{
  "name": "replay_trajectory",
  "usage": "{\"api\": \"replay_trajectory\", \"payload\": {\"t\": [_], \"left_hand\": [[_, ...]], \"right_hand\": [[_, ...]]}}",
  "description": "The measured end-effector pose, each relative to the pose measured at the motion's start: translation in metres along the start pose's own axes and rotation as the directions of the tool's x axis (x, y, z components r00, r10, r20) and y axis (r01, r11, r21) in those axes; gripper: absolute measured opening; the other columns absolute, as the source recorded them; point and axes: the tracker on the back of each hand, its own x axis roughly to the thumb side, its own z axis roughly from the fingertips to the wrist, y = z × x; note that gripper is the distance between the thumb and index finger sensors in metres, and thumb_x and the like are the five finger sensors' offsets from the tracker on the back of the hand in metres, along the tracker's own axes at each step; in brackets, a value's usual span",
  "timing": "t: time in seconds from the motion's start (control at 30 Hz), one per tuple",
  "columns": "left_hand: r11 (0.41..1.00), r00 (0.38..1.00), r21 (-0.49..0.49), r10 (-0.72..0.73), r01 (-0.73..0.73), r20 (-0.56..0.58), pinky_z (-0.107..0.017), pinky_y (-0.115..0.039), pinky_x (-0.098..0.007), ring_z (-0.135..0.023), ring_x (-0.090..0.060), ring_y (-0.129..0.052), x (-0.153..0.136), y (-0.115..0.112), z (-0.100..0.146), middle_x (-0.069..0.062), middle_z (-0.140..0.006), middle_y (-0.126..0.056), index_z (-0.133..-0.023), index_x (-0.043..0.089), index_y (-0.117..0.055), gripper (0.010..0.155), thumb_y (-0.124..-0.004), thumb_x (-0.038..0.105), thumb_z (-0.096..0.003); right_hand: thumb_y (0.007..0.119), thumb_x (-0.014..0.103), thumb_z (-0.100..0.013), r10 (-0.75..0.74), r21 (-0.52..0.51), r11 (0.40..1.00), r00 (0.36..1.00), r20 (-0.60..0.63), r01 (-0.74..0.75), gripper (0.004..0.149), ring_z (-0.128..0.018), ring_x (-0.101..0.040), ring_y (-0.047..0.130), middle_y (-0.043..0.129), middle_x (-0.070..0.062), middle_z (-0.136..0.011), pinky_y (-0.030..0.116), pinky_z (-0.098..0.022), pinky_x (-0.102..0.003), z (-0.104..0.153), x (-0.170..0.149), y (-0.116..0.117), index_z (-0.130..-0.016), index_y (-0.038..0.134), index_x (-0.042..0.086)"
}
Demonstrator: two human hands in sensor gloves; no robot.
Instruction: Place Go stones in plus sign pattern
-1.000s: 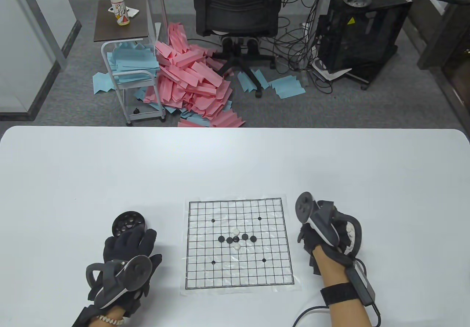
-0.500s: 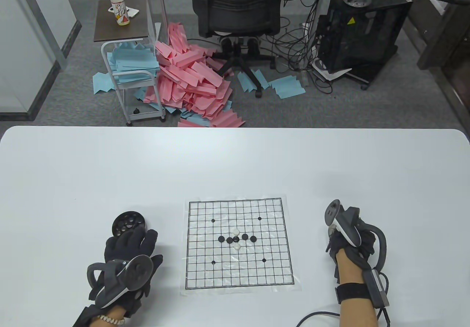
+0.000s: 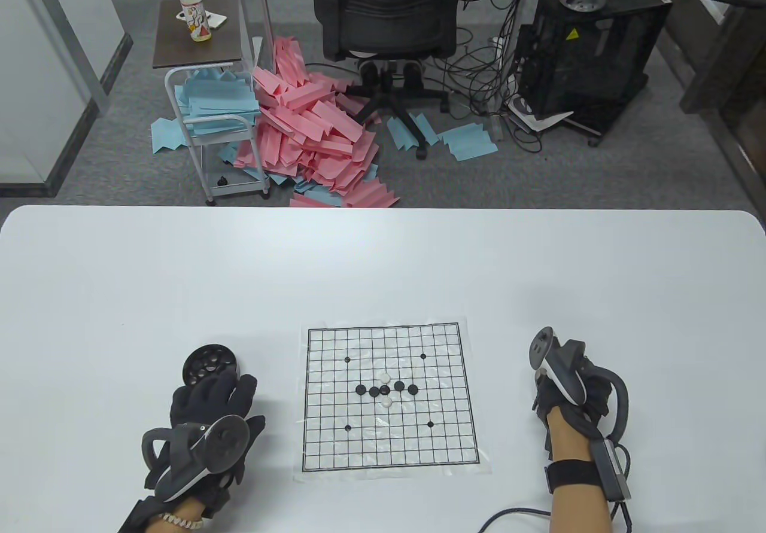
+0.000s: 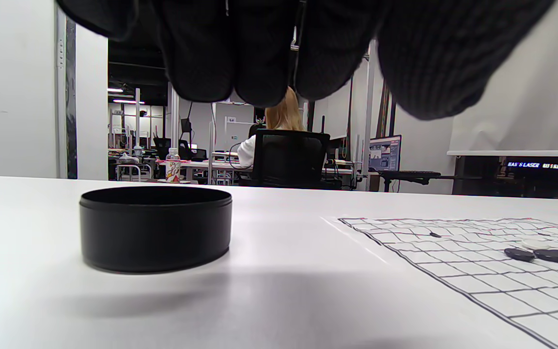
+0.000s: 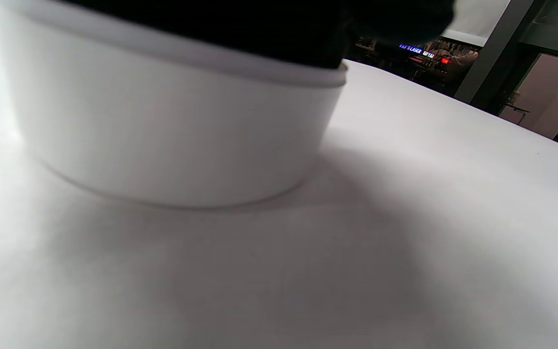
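The paper Go board lies at the table's front centre. A row of black stones crosses its middle, with one white stone above the centre and one below. The stones also show in the left wrist view. My left hand rests on the table just in front of the black bowl, fingers stretched out, holding nothing. My right hand is right of the board, over the white bowl. Its fingers reach past the rim and what they hold is hidden.
The black bowl holds several stones and stands left of the board. A cable runs from my right wrist along the front edge. Behind the table are an office chair, a cart and heaps of pink and blue paper.
My right hand has moved right, away from the board's right edge, and now stays over the white bowl. My left hand and the stones on the board have not moved.
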Motion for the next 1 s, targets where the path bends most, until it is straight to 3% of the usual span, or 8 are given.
{"api": "replay_trajectory", "payload": {"t": [0.6,1.0], "left_hand": [[1.000,1.000,0.005,-0.004,0.004,0.006,-0.070,-0.055,-0.071,-0.099,-0.042,-0.079,0.001,0.000,0.000,-0.012,-0.112,-0.073,-0.103,0.026,-0.069,0.071,-0.082,0.053,-0.0389],[1.000,1.000,0.004,-0.006,0.006,0.009,-0.070,-0.055,-0.071,-0.099,-0.042,-0.079,0.001,0.000,0.000,-0.012,-0.112,-0.073,-0.103,0.026,-0.069,0.072,-0.083,0.053,-0.0383]], "right_hand": [[0.083,0.046,-0.046,-0.039,-0.034,0.999,0.999,0.009,0.040,0.038,-0.051,-0.016,0.095,0.094,-0.002,-0.077,0.081,-0.043,-0.037,0.004,-0.014,-0.008,-0.077,0.094,0.026],[0.095,0.039,-0.041,-0.053,-0.074,0.996,0.999,0.012,0.054,0.038,-0.053,-0.013,0.094,0.092,0.001,-0.081,0.081,-0.044,-0.036,0.002,-0.014,-0.006,-0.078,0.094,0.030]]}}
